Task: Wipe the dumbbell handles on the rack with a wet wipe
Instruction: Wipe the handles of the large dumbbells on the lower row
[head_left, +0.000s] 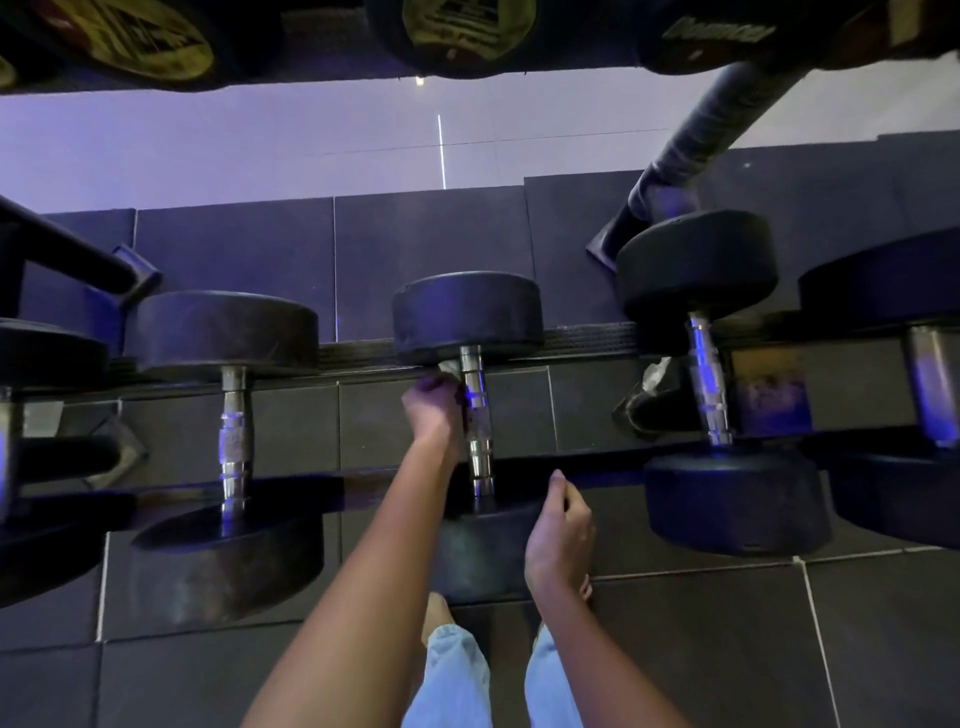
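Wet wipe (450, 368) at middle dumbbell handle (477, 415), gripped in left hand (434, 410)
Left fingers curled tight round the wipe, pressing it to the left side of the chrome handle just under the far black head (467, 317); dumbbell lying across the two rails of the rack (592, 338), between left dumbbell (234, 426) and right dumbbell (706, 384); right hand (561, 525) loosely curled, holding nothing, near the front rail, apart from the handle

Side by side across the rack rails (337, 491).
Middle dumbbell (467, 317) central, left dumbbell (223, 332) at 9 o'clock, right dumbbell (696, 265) at 3; left hand (434, 410) against middle handle (478, 415), right hand (561, 535) at 5.
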